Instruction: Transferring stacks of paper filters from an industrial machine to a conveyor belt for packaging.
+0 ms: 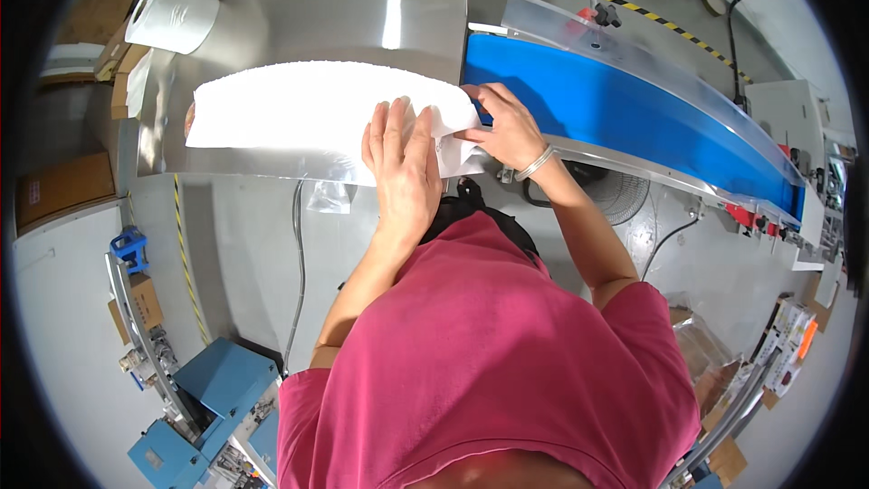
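A long white bundle (290, 109) with a rough, slightly bowed far edge lies along the near side of a shiny metal table (299, 14). I cannot tell what kind of material it is. Across its right part rests my left hand (400, 149), fingers stretched out and lying flat. My right hand (509, 131), with a bracelet at the wrist, grips the bundle's right end between thumb and fingers. Clear plastic film (348, 167) shows under the bundle's near edge. A small brownish thing at the bundle's left end is too small to make out.
Right of the table runs a blue conveyor belt (579, 91) with a clear side guard (652, 68). A white roll (176, 14) stands at the table's far left, near cardboard boxes (63, 190). A clear plastic scrap (330, 197) hangs below the table edge. Under the conveyor is a fan (620, 195).
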### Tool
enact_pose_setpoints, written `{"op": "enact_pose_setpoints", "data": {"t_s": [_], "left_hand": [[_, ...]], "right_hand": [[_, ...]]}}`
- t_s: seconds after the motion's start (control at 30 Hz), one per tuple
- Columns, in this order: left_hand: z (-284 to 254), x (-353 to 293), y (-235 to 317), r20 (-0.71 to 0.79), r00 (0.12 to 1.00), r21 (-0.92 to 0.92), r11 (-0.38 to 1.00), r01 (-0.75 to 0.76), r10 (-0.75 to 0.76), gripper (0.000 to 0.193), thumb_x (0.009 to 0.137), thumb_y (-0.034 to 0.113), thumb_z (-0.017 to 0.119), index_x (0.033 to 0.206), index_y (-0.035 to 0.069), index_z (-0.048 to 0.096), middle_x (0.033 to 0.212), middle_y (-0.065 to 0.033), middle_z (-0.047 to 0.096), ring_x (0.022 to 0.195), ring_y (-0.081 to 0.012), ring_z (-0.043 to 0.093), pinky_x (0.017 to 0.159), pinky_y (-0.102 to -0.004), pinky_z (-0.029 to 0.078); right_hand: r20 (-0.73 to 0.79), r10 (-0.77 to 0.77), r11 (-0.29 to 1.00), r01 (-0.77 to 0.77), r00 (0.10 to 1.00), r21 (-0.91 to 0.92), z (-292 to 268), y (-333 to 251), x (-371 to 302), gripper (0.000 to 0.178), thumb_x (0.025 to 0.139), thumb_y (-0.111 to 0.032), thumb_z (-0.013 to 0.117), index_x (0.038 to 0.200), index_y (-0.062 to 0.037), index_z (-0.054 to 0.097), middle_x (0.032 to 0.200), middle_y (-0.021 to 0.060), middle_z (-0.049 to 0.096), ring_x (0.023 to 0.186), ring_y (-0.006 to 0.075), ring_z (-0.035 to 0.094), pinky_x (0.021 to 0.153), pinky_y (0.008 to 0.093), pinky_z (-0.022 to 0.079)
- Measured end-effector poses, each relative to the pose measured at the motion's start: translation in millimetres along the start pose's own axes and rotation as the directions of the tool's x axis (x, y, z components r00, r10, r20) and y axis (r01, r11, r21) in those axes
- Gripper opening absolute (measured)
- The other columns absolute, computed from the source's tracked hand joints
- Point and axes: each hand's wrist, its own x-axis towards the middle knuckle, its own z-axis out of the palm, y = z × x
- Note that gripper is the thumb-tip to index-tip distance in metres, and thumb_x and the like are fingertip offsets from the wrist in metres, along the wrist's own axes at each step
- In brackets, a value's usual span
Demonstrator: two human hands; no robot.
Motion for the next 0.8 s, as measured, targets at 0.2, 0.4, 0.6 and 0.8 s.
{"op": "enact_pose_setpoints", "data": {"t_s": [0.2, 0.4, 0.6, 0.8], "left_hand": [[-3, 0, 0, 0.004, 1.000, -0.024, 1.000, 0.006, -0.006, 0.038, 0.074, -0.005, 0.060, 0.110, 0.007, 0.062, 0.131, -0.0185, 0.043, 0.125, -0.0399, 0.035, 0.103, -0.0496, 0.026], [-8, 2, 3, 0.021, 0.998, -0.090, 0.994, 0.068, -0.066, 0.033, 0.075, -0.004, 0.061, 0.103, 0.012, 0.066, 0.133, -0.0164, 0.042, 0.127, -0.0389, 0.032, 0.103, -0.0478, 0.026], [-3, 0, -3, 0.010, 0.999, -0.073, 0.996, 0.053, -0.052, 0.031, 0.074, -0.004, 0.062, 0.100, 0.012, 0.067, 0.135, -0.0171, 0.039, 0.129, -0.0413, 0.030, 0.102, -0.0497, 0.025], [-10, 1, -2, 0.068, 0.995, 0.048, 0.997, 0.064, -0.067, 0.038, 0.070, 0.002, 0.068, 0.107, 0.008, 0.062, 0.142, -0.0208, 0.029, 0.134, -0.0416, 0.021, 0.106, -0.0515, 0.021]], "right_hand": [[0.104, 0.003, 0.916, -0.044, 0.995, 0.398, -17, -7, 8, 0.055, 0.066, -0.013, 0.078, 0.117, -0.0083, 0.056, 0.104, 0.0054, 0.057, 0.071, 0.0141, 0.054, 0.063, 0.0259, 0.047], [0.103, -0.078, 0.905, 0.028, 0.992, 0.424, -28, 1, 13, 0.047, 0.069, -0.021, 0.078, 0.111, -0.0107, 0.059, 0.105, 0.0021, 0.058, 0.079, 0.0142, 0.054, 0.065, 0.0258, 0.047], [0.226, -0.129, 0.912, 0.026, 0.966, 0.410, -31, 1, 22, 0.040, 0.072, -0.016, 0.075, 0.108, -0.0073, 0.059, 0.106, 0.0025, 0.057, 0.087, 0.0144, 0.055, 0.072, 0.0263, 0.046], [0.212, 0.147, 0.816, -0.239, 0.966, 0.526, -33, 39, 15, 0.022, 0.086, -0.017, 0.064, 0.101, -0.0017, 0.056, 0.091, 0.0027, 0.057, 0.079, 0.0057, 0.050, 0.070, 0.0247, 0.045]]}}
